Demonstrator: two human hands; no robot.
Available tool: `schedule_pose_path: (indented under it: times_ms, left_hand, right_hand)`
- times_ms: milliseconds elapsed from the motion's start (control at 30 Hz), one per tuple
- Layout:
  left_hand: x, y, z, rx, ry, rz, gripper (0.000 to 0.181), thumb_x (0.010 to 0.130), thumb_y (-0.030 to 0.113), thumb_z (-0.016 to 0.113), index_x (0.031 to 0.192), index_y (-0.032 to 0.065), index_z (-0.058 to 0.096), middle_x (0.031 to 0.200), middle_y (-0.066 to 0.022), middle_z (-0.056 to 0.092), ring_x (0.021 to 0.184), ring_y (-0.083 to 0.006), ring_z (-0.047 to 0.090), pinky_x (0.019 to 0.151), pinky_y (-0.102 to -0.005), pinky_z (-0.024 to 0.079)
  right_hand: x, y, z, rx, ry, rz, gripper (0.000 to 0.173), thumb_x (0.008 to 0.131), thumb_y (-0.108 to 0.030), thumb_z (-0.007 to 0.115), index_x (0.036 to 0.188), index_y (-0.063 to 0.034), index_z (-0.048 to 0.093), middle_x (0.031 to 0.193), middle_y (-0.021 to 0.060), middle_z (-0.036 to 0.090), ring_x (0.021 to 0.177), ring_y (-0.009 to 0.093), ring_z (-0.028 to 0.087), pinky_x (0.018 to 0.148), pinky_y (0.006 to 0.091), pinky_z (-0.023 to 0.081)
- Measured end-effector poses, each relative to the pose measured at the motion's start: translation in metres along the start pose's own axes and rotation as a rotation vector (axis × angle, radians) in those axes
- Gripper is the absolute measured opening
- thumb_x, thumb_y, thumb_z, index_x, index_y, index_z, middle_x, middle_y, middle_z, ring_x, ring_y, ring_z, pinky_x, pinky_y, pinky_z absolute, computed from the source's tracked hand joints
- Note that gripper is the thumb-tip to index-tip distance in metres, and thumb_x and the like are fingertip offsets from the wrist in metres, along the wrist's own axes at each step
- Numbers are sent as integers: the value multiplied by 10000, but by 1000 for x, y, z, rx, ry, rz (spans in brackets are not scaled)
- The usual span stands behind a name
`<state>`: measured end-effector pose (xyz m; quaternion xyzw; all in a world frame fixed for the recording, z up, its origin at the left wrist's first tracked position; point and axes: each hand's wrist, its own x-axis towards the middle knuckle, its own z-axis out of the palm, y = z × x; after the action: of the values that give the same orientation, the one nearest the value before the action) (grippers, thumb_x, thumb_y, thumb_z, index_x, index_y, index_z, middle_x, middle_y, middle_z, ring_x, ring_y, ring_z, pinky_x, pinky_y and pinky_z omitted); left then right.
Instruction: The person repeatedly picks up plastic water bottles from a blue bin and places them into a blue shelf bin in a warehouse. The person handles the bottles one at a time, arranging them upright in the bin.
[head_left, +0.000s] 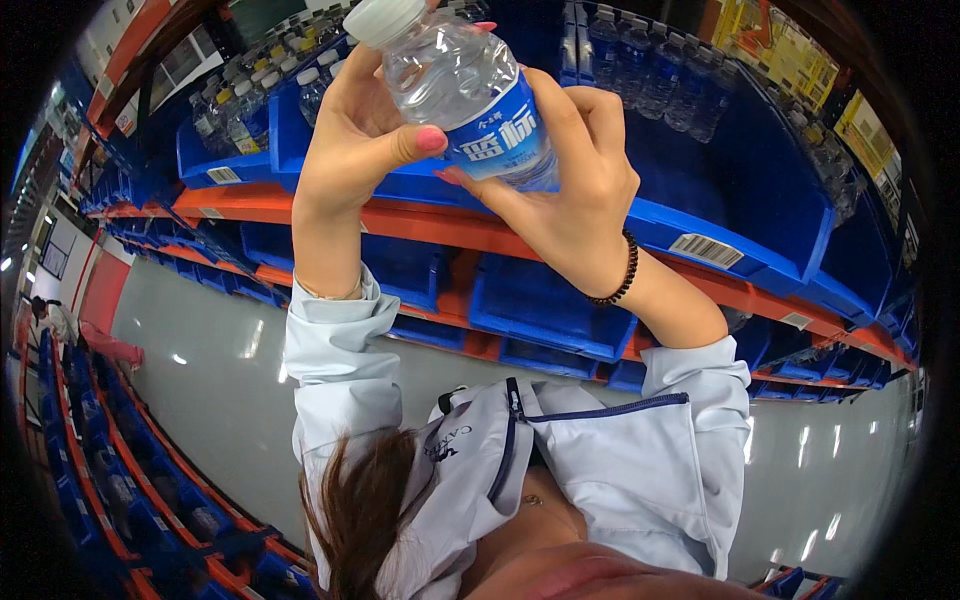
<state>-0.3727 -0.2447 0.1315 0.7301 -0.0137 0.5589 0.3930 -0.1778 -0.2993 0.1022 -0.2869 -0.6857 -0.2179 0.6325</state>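
A clear plastic bottle (450, 71) with a white cap (384, 21) and a blue label is tilted, cap towards the upper left, between my two hands. My left hand (356, 139) grips it near the neck and side, its thumb against the bottle. Around the lower part is my right hand (581, 165), fingers along the far side and thumb beneath the label. A dark beaded bracelet (628, 270) circles my right wrist. Directly behind the bottle are blue plastic bins (675, 180) on the shelf. Some of my left fingers are hidden by the bottle.
Orange shelf beams (450, 225) carry the bins, some bearing barcode labels (706, 250). Bottles stand in rows in the right bin (660, 75) and the left bin (240, 112). Another rack (112, 465) runs along the lower left; a person (56, 319) is beyond it. Grey floor (202, 352) lies between.
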Motion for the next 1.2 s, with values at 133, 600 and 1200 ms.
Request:
schedule_pose_path:
  times_ms: [133, 600, 1200]
  left_hand:
    - [-4, 2, -42, -189, 87, -130, 1217, 667, 105, 971, 1606, -54, 213, 1486, -299, 514, 1382, -397, 525, 1168, -499, 404]
    - [17, -56, -110, -138, -308, 152, 1024, 747, 287, 923, 1599, 181, 365, 1575, -325, 382, 1431, -571, 373, 1130, -614, 422]
    - [16, -89, -136, -256, -412, 139, 948, 677, 208, 956, 1490, 330, 483, 1603, -257, 381, 1487, -580, 253, 1184, -660, 333]
  right_hand:
    - [2, -7, 57, -84, 90, -30, 748, 598, -319, 965, 1277, -174, 685, 1019, 62, 559, 768, 191, 645, 564, 303, 540]
    - [-19, 16, 111, -310, 254, -190, 821, 493, -189, 945, 1269, -198, 676, 1046, 71, 496, 750, 208, 578, 572, 296, 489]
    - [-32, 33, 133, -449, 273, -294, 644, 664, -58, 823, 1268, -194, 647, 1085, 97, 497, 809, 235, 593, 620, 329, 532]
